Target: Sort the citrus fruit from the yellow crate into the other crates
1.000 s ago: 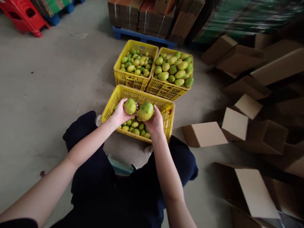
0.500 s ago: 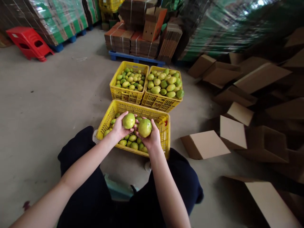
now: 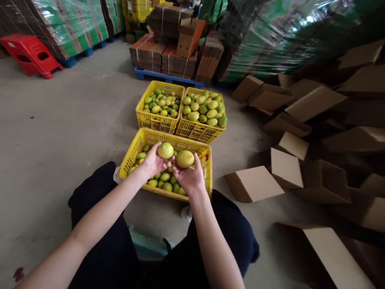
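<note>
A yellow-green lemon [image 3: 165, 150] rests in the fingers of my left hand [image 3: 153, 162], which is closed round its lower side. Just beside it, my right hand [image 3: 190, 176] cups a second lemon [image 3: 184, 159] between thumb and fingers. Both hands are above the near yellow crate [image 3: 207, 176], and their fingertips almost meet. Several green and yellow lemons [image 3: 165, 177] lie in that crate, partly hidden by my hands and forearms.
Behind it stand two more yellow crates, left [image 3: 159, 120] and right [image 3: 198, 130], filled with lemons. Open cardboard boxes [image 3: 255, 184] lie scattered at right. Flattened cartons sit on a blue pallet [image 3: 168, 76]; a red stool [image 3: 31, 56] stands at far left.
Both lemons have been turned in my hands and now show their longer sides. My hands stay above the near crate. The view has shifted slightly.
</note>
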`<state>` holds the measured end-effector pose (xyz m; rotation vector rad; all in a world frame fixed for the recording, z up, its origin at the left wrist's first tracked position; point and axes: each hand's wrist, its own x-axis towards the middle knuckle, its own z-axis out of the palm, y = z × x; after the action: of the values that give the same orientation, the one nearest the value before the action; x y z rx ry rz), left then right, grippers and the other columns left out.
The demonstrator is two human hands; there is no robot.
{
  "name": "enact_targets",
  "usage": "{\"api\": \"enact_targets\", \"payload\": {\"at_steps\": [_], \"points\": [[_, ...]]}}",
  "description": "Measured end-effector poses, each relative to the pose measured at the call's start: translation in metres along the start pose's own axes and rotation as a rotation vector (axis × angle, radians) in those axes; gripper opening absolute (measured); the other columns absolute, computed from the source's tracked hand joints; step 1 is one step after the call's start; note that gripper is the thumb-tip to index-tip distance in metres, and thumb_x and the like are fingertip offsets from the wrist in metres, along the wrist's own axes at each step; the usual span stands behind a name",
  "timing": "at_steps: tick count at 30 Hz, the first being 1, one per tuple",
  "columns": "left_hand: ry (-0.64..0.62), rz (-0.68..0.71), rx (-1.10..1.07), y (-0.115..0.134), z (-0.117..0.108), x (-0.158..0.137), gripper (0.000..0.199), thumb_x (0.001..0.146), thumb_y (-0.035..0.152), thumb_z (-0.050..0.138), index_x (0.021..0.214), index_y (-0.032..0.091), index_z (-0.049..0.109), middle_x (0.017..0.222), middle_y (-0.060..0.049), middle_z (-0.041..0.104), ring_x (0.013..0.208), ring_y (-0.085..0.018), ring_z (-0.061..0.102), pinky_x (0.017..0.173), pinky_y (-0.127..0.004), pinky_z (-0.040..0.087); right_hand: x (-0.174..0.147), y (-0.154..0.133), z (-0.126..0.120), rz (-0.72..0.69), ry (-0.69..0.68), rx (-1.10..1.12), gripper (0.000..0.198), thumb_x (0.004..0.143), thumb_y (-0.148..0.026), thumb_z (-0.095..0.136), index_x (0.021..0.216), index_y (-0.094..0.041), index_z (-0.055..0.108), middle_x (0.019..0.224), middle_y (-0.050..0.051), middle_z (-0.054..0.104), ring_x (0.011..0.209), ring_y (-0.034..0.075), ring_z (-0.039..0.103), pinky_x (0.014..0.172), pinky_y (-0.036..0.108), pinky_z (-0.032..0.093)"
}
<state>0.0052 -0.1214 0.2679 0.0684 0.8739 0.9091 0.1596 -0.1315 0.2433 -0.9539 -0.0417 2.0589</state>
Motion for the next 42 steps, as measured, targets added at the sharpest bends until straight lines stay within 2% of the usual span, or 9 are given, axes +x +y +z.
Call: {"api": "enact_targets", "payload": {"at_steps": [5, 12, 17, 20, 25, 30, 33, 39, 42], "points": [[-0.032, 0.006, 0.151, -0.005, -0.003, 0.011, 0.074, 0.098, 0.069, 0.019, 0.073, 0.015, 0.062, 0.048, -0.005, 0.054, 0.039, -0.011, 0.047, 0.037, -0.019, 0.035, 0.003, 0.002, 0.000, -0.039, -0.007, -0.042, 0.068, 0.092, -0.073, 0.038, 0.092, -0.013, 0.071, 0.067, 0.011, 0.072, 0.057, 0.019, 0.065, 0.058, 0.028, 0.057], [0.008, 0.295, 0.244, -0.006, -0.011, 0.017, 0.048, 0.092, 0.059, 0.048, 0.076, 0.017, 0.065, 0.054, -0.002, 0.061, 0.045, -0.013, 0.053, 0.051, -0.025, 0.042, 0.000, 0.003, 0.008, -0.038, 0.019, -0.064, 0.059, 0.097, -0.064, 0.037, 0.085, -0.015, 0.069, 0.063, 0.009, 0.071, 0.057, 0.020, 0.068, 0.062, 0.031, 0.058], [0.103, 0.276, 0.143, 0.000, -0.011, 0.012, 0.034, 0.091, 0.048, 0.060, 0.080, 0.016, 0.064, 0.065, -0.003, 0.068, 0.055, -0.013, 0.063, 0.054, -0.022, 0.046, -0.004, -0.002, 0.013, -0.088, -0.001, -0.077, 0.041, 0.092, -0.055, 0.054, 0.086, -0.016, 0.065, 0.064, 0.006, 0.071, 0.055, 0.018, 0.068, 0.065, 0.030, 0.060], [0.082, 0.276, 0.142, -0.002, -0.010, 0.008, 0.025, 0.085, 0.038, 0.073, 0.095, 0.017, 0.066, 0.079, -0.005, 0.074, 0.064, -0.014, 0.069, 0.062, -0.023, 0.054, -0.004, -0.004, 0.015, -0.218, 0.017, -0.115, 0.026, 0.080, -0.041, 0.072, 0.090, -0.020, 0.061, 0.068, 0.000, 0.070, 0.058, 0.017, 0.068, 0.066, 0.032, 0.062], [0.079, 0.521, 0.292, -0.009, -0.014, 0.008, 0.042, 0.067, 0.024, 0.089, 0.102, 0.019, 0.066, 0.111, -0.008, 0.074, 0.090, -0.020, 0.073, 0.076, -0.029, 0.060, -0.003, -0.001, 0.013, -0.567, 0.085, -0.282, 0.055, 0.058, -0.028, 0.085, 0.103, -0.029, 0.052, 0.096, -0.003, 0.068, 0.084, 0.021, 0.071, 0.069, 0.037, 0.064], [0.103, 0.838, 0.474, -0.009, -0.013, 0.010, 0.059, 0.056, 0.022, 0.092, 0.109, 0.019, 0.066, 0.122, -0.011, 0.071, 0.114, -0.029, 0.068, 0.102, -0.044, 0.055, 0.000, 0.001, 0.005, -0.898, 0.247, -0.646, 0.065, 0.054, -0.026, 0.083, 0.110, -0.027, 0.051, 0.110, 0.002, 0.064, 0.098, 0.024, 0.066, 0.086, 0.042, 0.059], [0.017, 0.950, 0.637, -0.009, -0.010, 0.004, 0.061, 0.057, 0.024, 0.091, 0.114, 0.020, 0.068, 0.125, -0.011, 0.070, 0.118, -0.031, 0.066, 0.101, -0.044, 0.056, 0.000, 0.003, 0.005, -1.077, 0.230, -0.822, 0.056, 0.057, -0.020, 0.075, 0.110, -0.024, 0.056, 0.113, 0.005, 0.065, 0.105, 0.026, 0.063, 0.098, 0.045, 0.052], [-0.010, 1.072, 0.835, -0.013, -0.007, -0.008, 0.053, 0.067, 0.025, 0.089, 0.118, 0.028, 0.076, 0.130, -0.009, 0.064, 0.125, -0.030, 0.060, 0.096, -0.037, 0.059, -0.010, 0.003, 0.011, -1.240, 0.275, -0.822, 0.054, 0.060, -0.010, 0.067, 0.111, -0.028, 0.066, 0.118, 0.005, 0.061, 0.117, 0.026, 0.056, 0.111, 0.047, 0.042], [0.005, 1.069, 0.794, -0.010, -0.008, -0.009, 0.055, 0.062, 0.026, 0.092, 0.115, 0.028, 0.077, 0.127, -0.009, 0.061, 0.121, -0.030, 0.061, 0.091, -0.035, 0.060, -0.015, -0.003, 0.012, -1.216, 0.201, -0.796, 0.054, 0.060, -0.009, 0.070, 0.111, -0.029, 0.069, 0.122, 0.006, 0.060, 0.119, 0.027, 0.056, 0.106, 0.045, 0.048]]}}
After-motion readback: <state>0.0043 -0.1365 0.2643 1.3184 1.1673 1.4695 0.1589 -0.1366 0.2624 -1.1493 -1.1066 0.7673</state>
